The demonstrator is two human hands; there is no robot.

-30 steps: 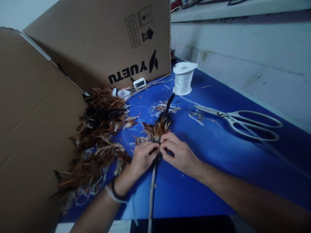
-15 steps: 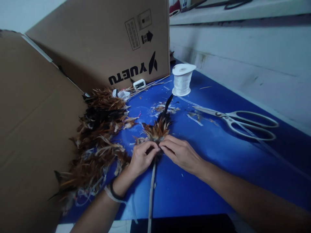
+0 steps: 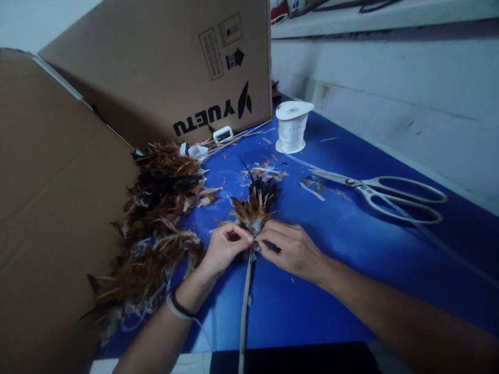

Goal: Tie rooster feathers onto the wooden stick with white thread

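Note:
A bundle of brown and black feathers (image 3: 255,205) fans out at the top of a thin stick (image 3: 245,306), which runs down past the table's near edge. At the base of the feathers, my left hand (image 3: 230,244) pinches thumb to forefinger from the left. My right hand (image 3: 290,246) is closed against the same spot from the right, its fingertips meeting those of the left. What lies between the fingertips is too small to make out. A dark band and a pale ribbon circle my left wrist.
Loose feathers (image 3: 156,234) are heaped along the cardboard box (image 3: 156,62) at left. Behind stands a spool of white ribbon (image 3: 291,127); open scissors (image 3: 378,192) lie at right on the blue table (image 3: 312,317). A small white device (image 3: 223,135) rests by the box.
The feather bundle has turned, with its long black feather no longer standing up as before. My left hand has shifted slightly left, and the stick's upper end has moved a little right.

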